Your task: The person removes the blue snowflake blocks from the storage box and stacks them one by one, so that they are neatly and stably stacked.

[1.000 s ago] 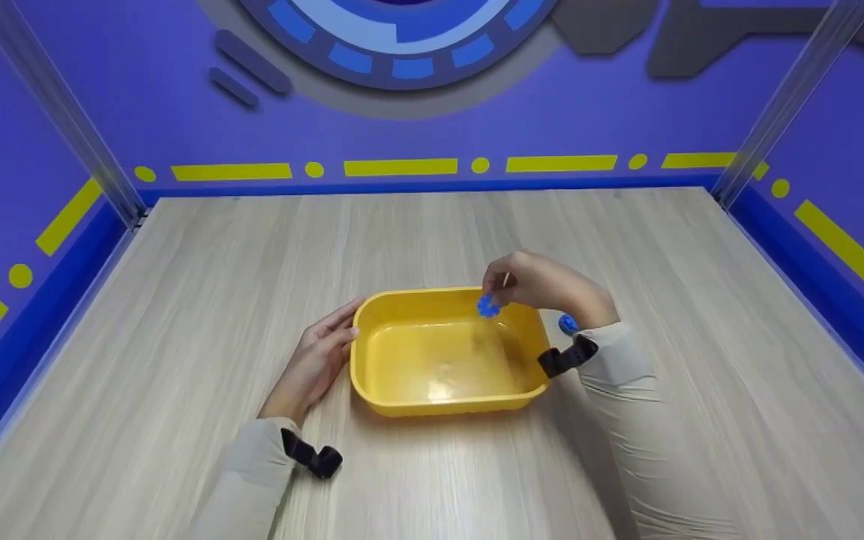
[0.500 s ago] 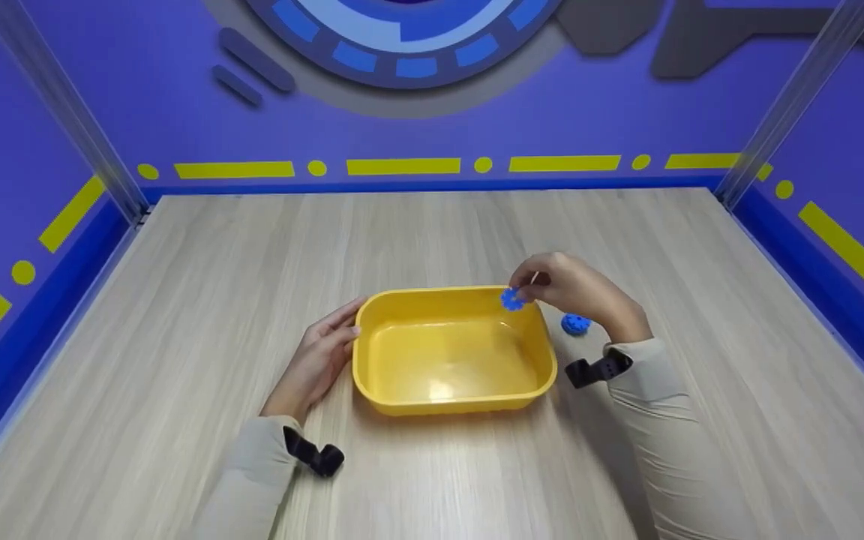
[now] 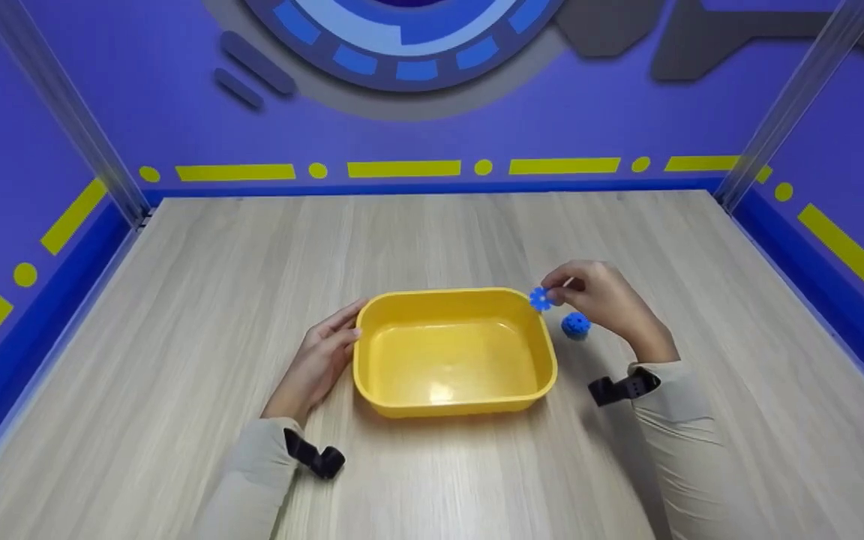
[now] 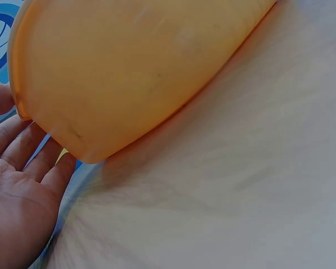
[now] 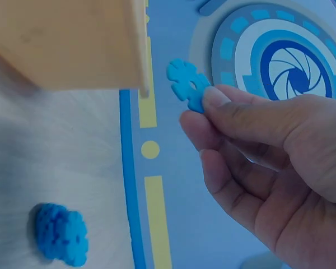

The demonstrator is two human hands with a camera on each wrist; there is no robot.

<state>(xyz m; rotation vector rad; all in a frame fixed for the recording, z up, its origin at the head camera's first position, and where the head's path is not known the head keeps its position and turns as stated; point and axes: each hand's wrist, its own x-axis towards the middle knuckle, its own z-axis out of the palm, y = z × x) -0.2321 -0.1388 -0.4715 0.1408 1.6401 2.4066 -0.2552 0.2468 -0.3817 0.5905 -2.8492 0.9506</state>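
Observation:
A yellow plastic tub [image 3: 454,360] sits on the table with nothing inside. My left hand [image 3: 321,358] holds its left end, thumb at the rim and fingers along the outer wall; in the left wrist view the fingers [image 4: 45,159] reach up to that wall [image 4: 129,73]. Just beyond the tub's far right corner, my right hand [image 3: 601,296] pinches a blue snowflake building disc [image 3: 540,299] between thumb and forefinger. The disc [image 5: 186,84] shows its notched edge and centre hole in the right wrist view. Below that hand stands a small stack of similar blue discs [image 3: 576,325].
Pale wood-grain table [image 3: 252,255] surrounds the tub. Blue walls with yellow markings enclose it at the back [image 3: 402,135] and both sides. Black wrist-camera mounts [image 3: 315,454] stick out from both cuffs.
My right hand has moved right, from over the tub to just outside its right rim, still pinching the disc. The disc stack has come into fuller view. My left hand stays put.

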